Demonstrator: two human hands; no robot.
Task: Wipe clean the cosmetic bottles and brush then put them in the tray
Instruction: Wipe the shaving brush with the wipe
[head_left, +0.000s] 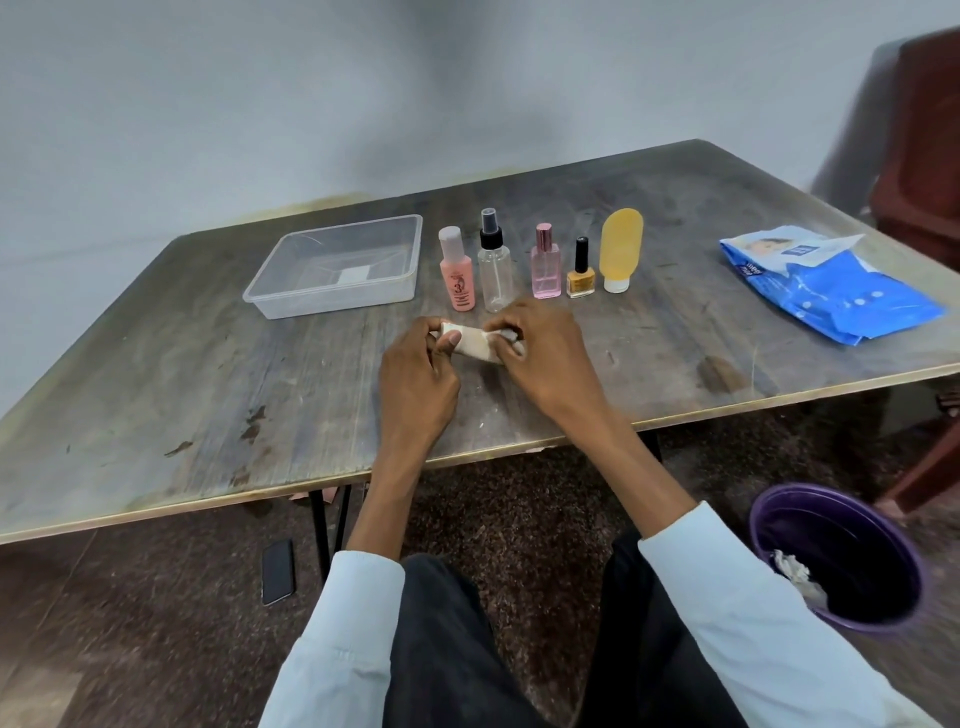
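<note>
At centre frame, the left hand (418, 358) and right hand (540, 345) each pinch an end of a small beige object wrapped in a white wipe (475, 343), too hidden to say whether it is the brush, just above the worn table (208, 374). The wiping step appears under way; next, the piece needs carrying to the empty clear plastic tray (332, 299) at upper left. Five bottles, from the pink bottle (457, 270) to the yellow tube (620, 249), stand unwiped just beyond the fingers.
</note>
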